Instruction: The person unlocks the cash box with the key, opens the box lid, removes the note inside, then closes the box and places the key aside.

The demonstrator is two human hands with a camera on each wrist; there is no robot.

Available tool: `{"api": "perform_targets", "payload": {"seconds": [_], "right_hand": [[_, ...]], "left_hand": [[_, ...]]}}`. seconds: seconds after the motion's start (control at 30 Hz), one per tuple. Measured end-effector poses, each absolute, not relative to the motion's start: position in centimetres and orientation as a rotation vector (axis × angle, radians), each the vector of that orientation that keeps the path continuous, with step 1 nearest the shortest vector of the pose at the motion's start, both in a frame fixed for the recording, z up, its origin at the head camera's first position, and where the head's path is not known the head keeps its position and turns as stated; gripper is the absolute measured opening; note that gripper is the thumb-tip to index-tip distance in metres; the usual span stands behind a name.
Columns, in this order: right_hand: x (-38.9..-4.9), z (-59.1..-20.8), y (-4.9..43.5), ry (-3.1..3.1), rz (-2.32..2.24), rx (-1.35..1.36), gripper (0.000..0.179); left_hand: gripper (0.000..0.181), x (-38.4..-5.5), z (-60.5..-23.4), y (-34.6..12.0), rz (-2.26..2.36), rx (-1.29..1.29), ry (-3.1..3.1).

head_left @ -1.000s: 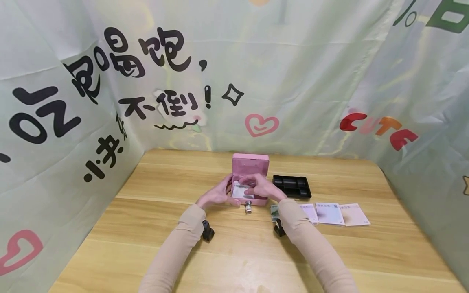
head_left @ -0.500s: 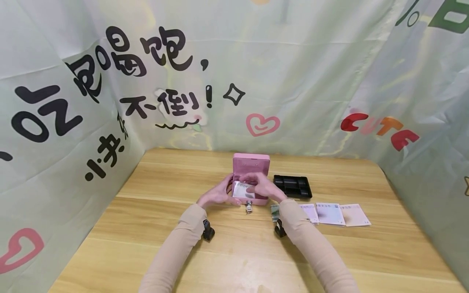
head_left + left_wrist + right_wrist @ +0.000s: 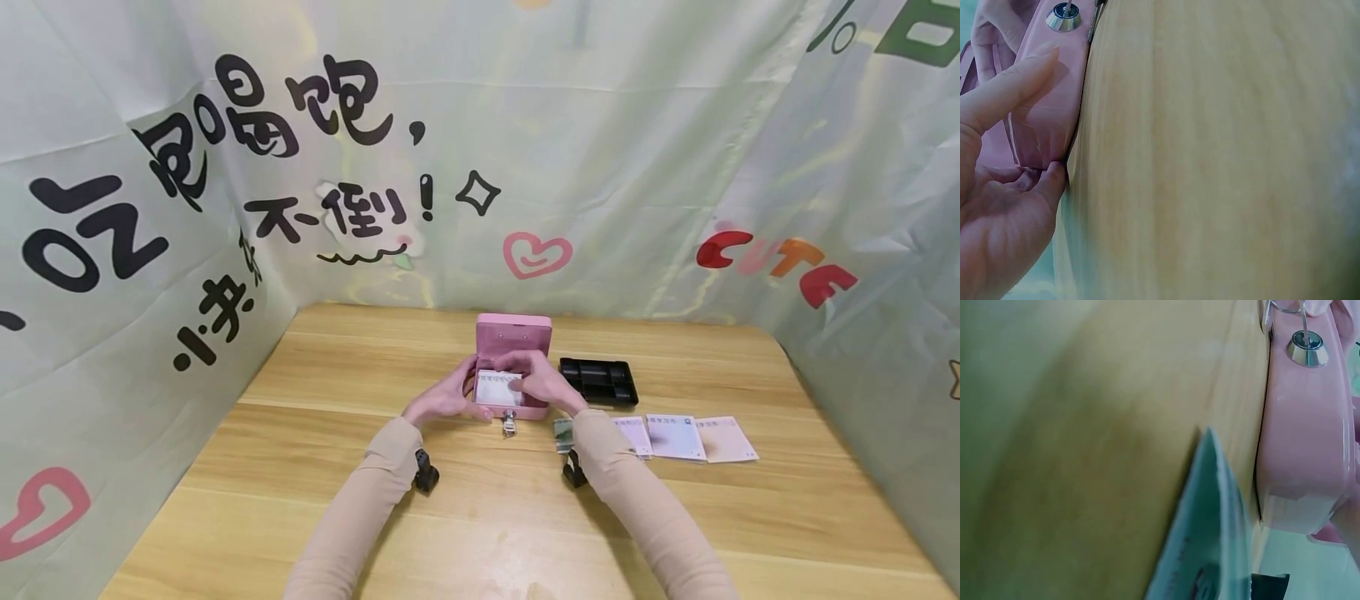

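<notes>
A pink cash box (image 3: pixel 513 340) stands with its lid raised, a key in its front lock (image 3: pixel 1064 16). My left hand (image 3: pixel 447 398) grips the box's left end; in the left wrist view its thumb lies along the front wall and its fingers are at the lower corner. Inside the box lies a whitish stack of play banknotes (image 3: pixel 495 390). My right hand (image 3: pixel 543 383) reaches into the box over the right part of that stack, thumb and fingers apart. Its fingertips touch or hover at the notes; the exact contact is hidden.
A black compartment tray (image 3: pixel 597 382) lies right of the box. In front of it several banknotes (image 3: pixel 676 437) form a row to the right, partly behind my right sleeve. A green note (image 3: pixel 1210 550) sticks up close to the right wrist camera. Printed cloth (image 3: pixel 600 167) hangs around the table.
My right hand has shifted slightly to the right, uncovering more of the banknote stack, which now lies squarer in the box. The left hand has kept its place on the box.
</notes>
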State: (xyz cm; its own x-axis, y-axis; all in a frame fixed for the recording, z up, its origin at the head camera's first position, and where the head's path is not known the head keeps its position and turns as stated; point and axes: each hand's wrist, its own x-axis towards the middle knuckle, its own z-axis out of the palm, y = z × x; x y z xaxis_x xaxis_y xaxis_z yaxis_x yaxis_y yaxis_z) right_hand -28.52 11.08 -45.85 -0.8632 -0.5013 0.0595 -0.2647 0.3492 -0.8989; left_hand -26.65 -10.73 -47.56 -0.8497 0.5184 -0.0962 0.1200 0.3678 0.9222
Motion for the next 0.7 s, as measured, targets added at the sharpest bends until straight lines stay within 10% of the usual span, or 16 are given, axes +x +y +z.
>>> {"api": "perform_targets", "payload": {"seconds": [0.7], "right_hand": [[-27.98,-45.11,10.59,2.575,-1.53,-0.508,0.032]], "left_hand": [[0.116,-26.72,-47.54,-10.69,1.567,0.587,2.166]]}}
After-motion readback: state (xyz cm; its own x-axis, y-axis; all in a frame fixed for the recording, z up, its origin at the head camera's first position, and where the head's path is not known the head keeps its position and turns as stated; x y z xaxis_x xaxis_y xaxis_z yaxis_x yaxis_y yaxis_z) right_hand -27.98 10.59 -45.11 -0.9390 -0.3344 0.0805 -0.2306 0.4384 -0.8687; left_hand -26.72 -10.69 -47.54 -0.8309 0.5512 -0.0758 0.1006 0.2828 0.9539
